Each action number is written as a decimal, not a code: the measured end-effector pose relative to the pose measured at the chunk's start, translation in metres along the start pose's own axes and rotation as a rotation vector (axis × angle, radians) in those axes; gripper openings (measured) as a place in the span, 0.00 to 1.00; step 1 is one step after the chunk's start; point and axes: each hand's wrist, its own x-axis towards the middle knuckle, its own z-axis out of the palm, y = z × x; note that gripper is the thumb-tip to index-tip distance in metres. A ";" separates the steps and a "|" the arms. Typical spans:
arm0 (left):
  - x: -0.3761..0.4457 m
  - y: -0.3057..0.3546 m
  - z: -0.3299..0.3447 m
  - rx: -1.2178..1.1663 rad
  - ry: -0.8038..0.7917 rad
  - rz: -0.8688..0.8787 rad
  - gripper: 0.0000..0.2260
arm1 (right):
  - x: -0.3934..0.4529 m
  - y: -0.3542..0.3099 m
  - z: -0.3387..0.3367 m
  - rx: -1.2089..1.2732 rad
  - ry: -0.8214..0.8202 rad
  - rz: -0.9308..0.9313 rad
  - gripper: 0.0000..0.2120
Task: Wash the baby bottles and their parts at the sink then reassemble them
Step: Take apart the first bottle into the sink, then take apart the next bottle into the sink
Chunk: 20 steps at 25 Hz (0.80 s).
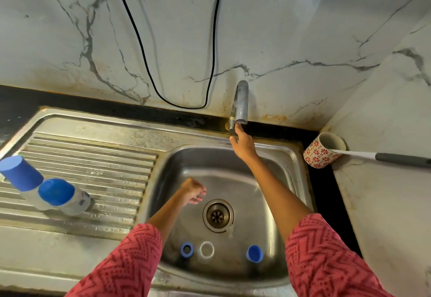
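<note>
From the head view: right hand (241, 144) stretched to the base of the tap (241, 103) at the back rim of the sink (268, 156), fingertips at the tap's foot, whether curled round it or only touching cannot be told; left hand (192, 190) over the basin, left of the drain (218, 215), fingers loosely curled, grasping nothing; near the front wall of the basin, a blue ring (186, 249), a clear ring (207, 249) just beside it and a blue cap (254, 253) further right, all three apart from each other; on the ribbed drainboard (93, 156) at left, two baby bottles with blue caps, one (22, 174) touching the other (64, 195); at right, on the counter, a patterned cup (323, 151) with a long grey-handled brush (401, 159) leaning out of it; black cable (142, 47) hanging in a loop on the marble wall behind.
</note>
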 end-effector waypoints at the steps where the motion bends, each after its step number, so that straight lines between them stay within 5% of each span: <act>1: -0.001 -0.002 0.000 0.001 0.000 0.000 0.11 | 0.000 0.002 0.002 0.009 -0.001 -0.010 0.26; 6: -0.016 -0.011 -0.002 0.011 0.060 -0.014 0.11 | -0.024 0.012 0.025 0.195 0.118 0.105 0.26; 9: -0.029 -0.016 -0.019 0.034 0.177 0.060 0.10 | -0.051 0.008 0.061 0.202 -0.035 0.159 0.22; 12: -0.049 -0.028 -0.042 0.063 0.562 0.302 0.09 | -0.067 -0.026 0.087 0.224 -0.168 0.034 0.17; 15: -0.084 -0.042 -0.065 -0.148 1.012 0.464 0.04 | -0.074 -0.092 0.099 0.298 -0.149 -0.116 0.12; 20: -0.116 -0.100 -0.105 -0.513 1.381 0.288 0.16 | -0.112 -0.217 0.125 0.245 -0.453 -0.490 0.17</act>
